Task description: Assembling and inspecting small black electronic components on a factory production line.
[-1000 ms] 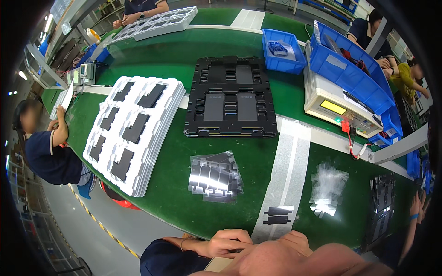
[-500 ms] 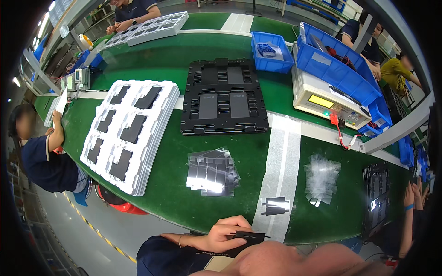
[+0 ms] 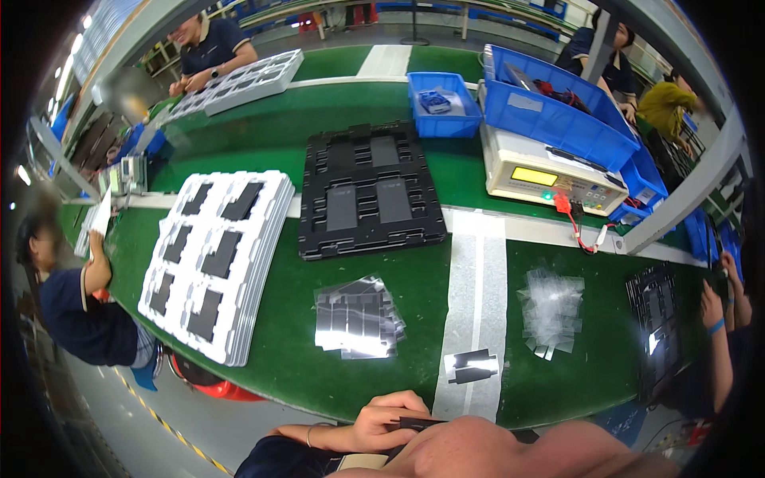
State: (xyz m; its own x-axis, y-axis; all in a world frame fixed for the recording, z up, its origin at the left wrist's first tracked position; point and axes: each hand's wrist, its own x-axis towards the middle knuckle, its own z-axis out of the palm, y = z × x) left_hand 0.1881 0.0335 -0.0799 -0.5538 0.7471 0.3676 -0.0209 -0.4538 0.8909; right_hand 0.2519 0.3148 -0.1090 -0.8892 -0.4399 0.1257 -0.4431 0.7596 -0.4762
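Note:
My left hand [image 3: 386, 420], a band round its wrist, is at the table's front edge. Its fingers are closed on a flat black piece [image 3: 413, 423], which shows only in part. My right hand does not show. Just ahead, a small pair of black strips with shiny film [image 3: 473, 367] lies on the pale tape strip [image 3: 480, 295] across the table. Left of it is a fanned stack of clear sheets with dark rectangles [image 3: 358, 319]. To the right lies a loose pile of clear film strips [image 3: 551, 311].
White foam trays [image 3: 263, 275] with black flat pieces are stacked at left. A black tray [image 3: 370, 239] stands mid-table. Behind at right are a meter [image 3: 550, 171] with red leads and blue bins [image 3: 558, 111]. Another black tray [image 3: 655, 327] lies at far right. Co-workers sit around.
The view has tilted up slightly, shifting the scene. My left hand stays closed on the black piece, which now sits lower and shows less.

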